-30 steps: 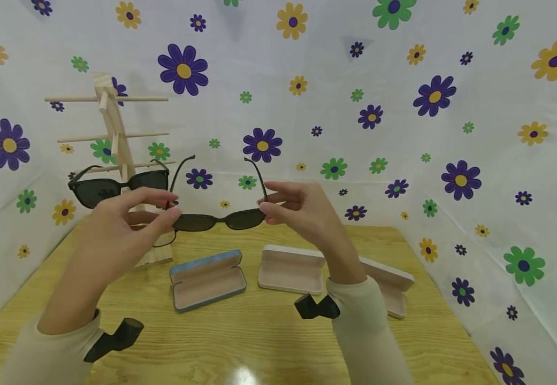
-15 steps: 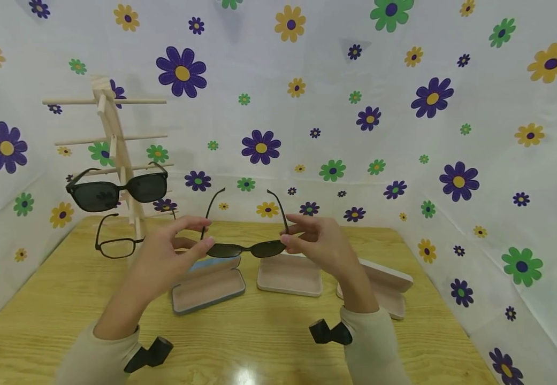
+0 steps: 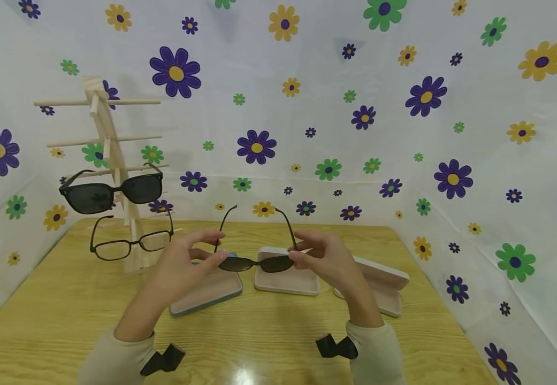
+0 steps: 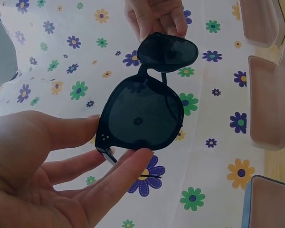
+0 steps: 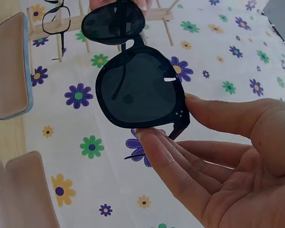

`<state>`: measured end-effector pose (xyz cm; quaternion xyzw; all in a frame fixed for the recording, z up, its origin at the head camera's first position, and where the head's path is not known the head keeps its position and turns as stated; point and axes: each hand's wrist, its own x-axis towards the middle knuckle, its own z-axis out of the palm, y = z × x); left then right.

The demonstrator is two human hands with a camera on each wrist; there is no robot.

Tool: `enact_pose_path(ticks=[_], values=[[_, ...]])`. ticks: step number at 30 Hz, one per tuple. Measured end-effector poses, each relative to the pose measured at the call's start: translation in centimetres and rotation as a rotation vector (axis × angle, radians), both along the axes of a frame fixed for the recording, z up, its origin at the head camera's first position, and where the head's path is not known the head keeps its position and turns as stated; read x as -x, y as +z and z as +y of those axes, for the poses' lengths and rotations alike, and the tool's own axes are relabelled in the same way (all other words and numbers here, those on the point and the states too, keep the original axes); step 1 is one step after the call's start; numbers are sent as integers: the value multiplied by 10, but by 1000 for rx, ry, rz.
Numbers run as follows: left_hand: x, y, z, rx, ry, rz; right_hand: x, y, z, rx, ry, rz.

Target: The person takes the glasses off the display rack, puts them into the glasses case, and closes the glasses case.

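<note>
left hand [image 3: 187, 263] pinching one hinge corner of black sunglasses [image 3: 277, 263], right hand [image 3: 328, 262] pinching other; sunglasses held between hands, temples unfolded, pointing away. blue-edged case [image 3: 208, 287] open, partly hidden by left hand. white case [image 3: 285, 282] open, between hands, behind sunglasses. pale case [image 3: 388, 294] open, just beside right wrist. wooden stand [image 3: 106, 122] beyond left hand, bearing dark-lensed pair [image 3: 141, 188], clear-lensed pair [image 3: 113, 249] below.

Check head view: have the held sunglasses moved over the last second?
Yes. Judged against the wooden display rack, the held sunglasses have moved down and to the right in the head view.
</note>
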<state>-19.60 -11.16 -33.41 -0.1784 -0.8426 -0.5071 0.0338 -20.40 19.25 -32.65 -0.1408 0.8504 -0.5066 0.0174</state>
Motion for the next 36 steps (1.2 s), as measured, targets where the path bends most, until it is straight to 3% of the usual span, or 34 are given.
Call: enact_pose_path(ticks=[5,19,36], values=[[1,-8,4,6,-7,3,-2,-6,3,-16,-11,-14],[1,-16,8,26,23,-106,1,-18,7,-41,21,-25],[3,-20,5,47,7,-85,-2,-21,3,-65,23,-28]])
